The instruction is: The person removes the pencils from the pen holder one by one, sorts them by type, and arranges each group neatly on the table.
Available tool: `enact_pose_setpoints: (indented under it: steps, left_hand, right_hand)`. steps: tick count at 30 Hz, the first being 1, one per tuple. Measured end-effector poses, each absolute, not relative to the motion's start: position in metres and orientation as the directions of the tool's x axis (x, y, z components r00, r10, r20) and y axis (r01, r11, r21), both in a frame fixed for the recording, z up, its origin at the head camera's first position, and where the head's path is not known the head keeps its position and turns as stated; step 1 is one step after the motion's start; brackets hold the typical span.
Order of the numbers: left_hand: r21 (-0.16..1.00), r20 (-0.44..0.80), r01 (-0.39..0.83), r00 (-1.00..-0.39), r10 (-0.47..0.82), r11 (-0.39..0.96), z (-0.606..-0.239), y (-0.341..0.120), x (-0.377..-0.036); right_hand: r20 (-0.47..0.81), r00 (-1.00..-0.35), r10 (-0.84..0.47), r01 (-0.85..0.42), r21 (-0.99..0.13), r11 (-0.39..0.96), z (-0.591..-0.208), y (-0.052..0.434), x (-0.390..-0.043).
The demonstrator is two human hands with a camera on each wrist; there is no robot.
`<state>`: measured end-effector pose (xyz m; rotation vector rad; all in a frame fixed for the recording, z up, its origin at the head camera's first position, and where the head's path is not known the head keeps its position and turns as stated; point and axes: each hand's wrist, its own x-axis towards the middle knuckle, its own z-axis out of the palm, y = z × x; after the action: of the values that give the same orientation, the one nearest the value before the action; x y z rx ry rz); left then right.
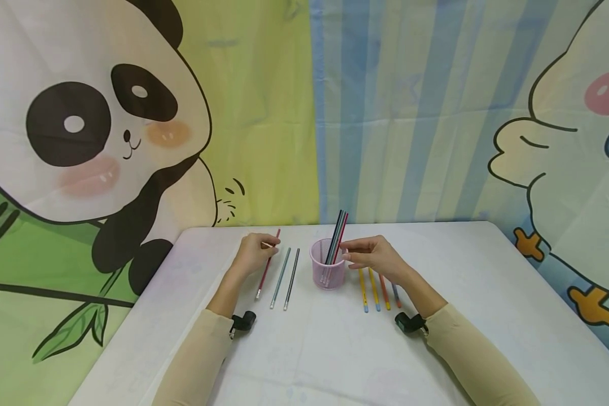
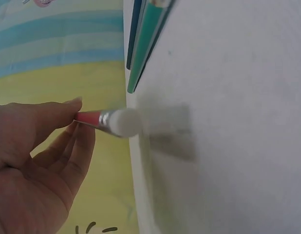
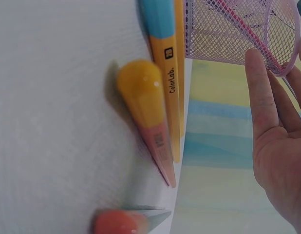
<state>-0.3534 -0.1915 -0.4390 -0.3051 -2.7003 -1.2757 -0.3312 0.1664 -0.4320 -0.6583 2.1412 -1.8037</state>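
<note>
My left hand (image 1: 254,254) pinches a red pencil (image 1: 265,277) between thumb and fingers; its white eraser end points toward the camera in the left wrist view. Beside it lie a teal pencil (image 1: 280,278) and a dark pencil (image 1: 291,279). A pink mesh pencil cup (image 1: 321,281) stands upright in the middle, with several dark and red pencils (image 1: 337,234) leaning in it. At the cup's right side, my right hand (image 1: 380,259) holds the rim with thumb and fingertips. The mesh wall (image 3: 214,44) shows in the right wrist view.
Right of the cup lie a yellow pencil (image 1: 363,290), another yellow pencil (image 1: 374,290), an orange-red pencil (image 1: 384,292) and a blue pencil (image 1: 396,296), partly under the right hand. The white table (image 1: 304,361) ends at a cartoon-printed curtain (image 1: 264,141).
</note>
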Motion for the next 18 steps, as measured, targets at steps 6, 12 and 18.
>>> enact_pose_setpoints:
  steps: [6,12,18]
  left_hand:
    - [0.737,0.16,0.206,-0.978,0.13,0.644,-0.4408,-0.1904,-0.3544]
    - [0.743,0.134,0.185,-0.983,0.127,0.644,-0.4429,-0.1901,-0.3553]
    - [0.736,0.127,0.178,-0.984,0.124,0.654,-0.4464,-0.1904,-0.3555]
  right_hand:
    - [0.087,-0.86,-0.503,-0.169,-0.978,0.12,-0.4323,0.1664,-0.3324]
    - [0.082,-0.862,-0.501,-0.165,-0.979,0.123,-0.4319,0.1666,-0.332]
    - [0.079,-0.861,-0.502,-0.16,-0.98,0.12,-0.4329,0.1667,-0.332]
